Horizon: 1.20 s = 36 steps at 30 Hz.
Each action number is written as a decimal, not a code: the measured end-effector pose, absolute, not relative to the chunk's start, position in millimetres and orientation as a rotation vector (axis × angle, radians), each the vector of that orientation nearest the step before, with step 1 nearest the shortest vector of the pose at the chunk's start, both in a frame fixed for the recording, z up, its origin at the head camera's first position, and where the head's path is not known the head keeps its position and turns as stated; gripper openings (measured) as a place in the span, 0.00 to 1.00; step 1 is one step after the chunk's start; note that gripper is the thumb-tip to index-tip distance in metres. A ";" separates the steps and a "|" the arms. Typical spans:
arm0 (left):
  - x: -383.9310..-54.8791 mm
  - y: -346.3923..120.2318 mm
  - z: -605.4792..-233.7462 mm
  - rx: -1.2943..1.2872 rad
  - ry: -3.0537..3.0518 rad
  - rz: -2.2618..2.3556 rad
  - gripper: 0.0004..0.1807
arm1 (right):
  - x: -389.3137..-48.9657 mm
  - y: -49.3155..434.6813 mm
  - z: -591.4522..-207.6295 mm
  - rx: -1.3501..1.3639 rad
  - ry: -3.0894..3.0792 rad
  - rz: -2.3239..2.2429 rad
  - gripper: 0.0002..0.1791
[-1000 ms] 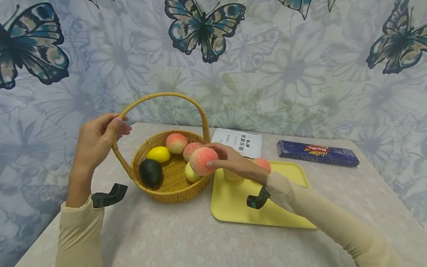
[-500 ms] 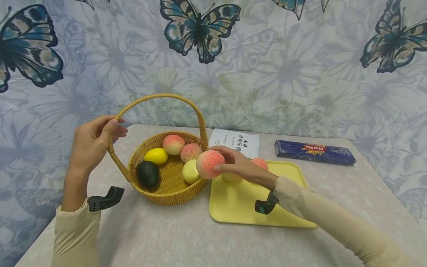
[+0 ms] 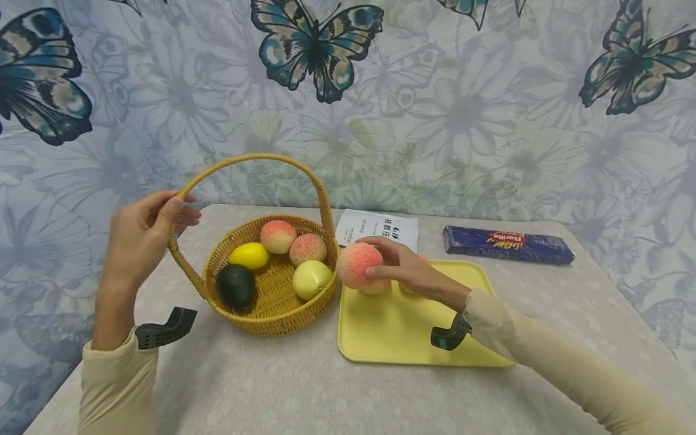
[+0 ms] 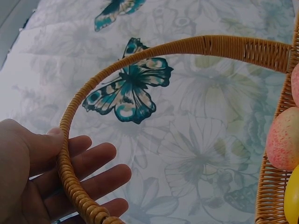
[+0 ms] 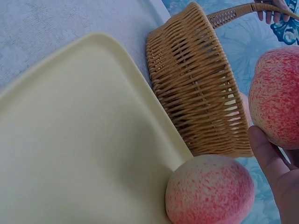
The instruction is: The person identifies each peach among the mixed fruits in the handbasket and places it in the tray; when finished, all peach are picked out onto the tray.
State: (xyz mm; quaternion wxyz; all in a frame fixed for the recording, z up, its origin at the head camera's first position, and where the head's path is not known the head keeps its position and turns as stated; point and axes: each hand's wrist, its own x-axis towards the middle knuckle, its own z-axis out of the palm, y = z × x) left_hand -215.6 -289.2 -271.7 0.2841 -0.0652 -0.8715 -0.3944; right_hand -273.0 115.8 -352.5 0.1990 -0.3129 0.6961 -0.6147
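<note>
My left hand holds the left side of the wicker basket's arched handle, thumb on the near side and fingers behind it. Inside the basket lie two peaches, a lemon, a dark green avocado-like fruit and a pale yellow-green round fruit. With thumb and fingers, my right hand grips another peach over the tray's left back corner, just right of the basket rim. On the yellow tray, a peach sits below the held one; another fruit is mostly hidden behind my hand.
Behind the tray lies a white printed packet. A dark blue Barilla pasta package rests at the table's back right. The tray's left edge stands close beside the basket. A butterfly-patterned cloth hangs behind the table.
The right hand has moved the peach rightward, from over the basket's right rim to over the tray. The left hand has stayed on the handle, and the head view has shifted slightly.
</note>
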 end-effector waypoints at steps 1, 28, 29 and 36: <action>-215.8 -288.8 -271.7 -0.176 -2.333 -1.060 0.17 | -273.1 118.6 -352.6 -0.875 1.951 -1.726 0.31; -210.1 -283.7 -276.5 -0.169 -2.325 -1.057 0.18 | -270.0 181.8 -362.2 -0.757 2.041 -1.798 0.29; -210.1 -283.5 -276.6 -0.171 -2.322 -1.053 0.18 | -269.8 184.5 -362.7 -0.747 2.043 -1.800 0.29; -209.6 -281.8 -276.8 -0.165 -2.329 -1.033 0.18 | -269.8 203.6 -365.3 -0.693 2.061 -1.836 0.30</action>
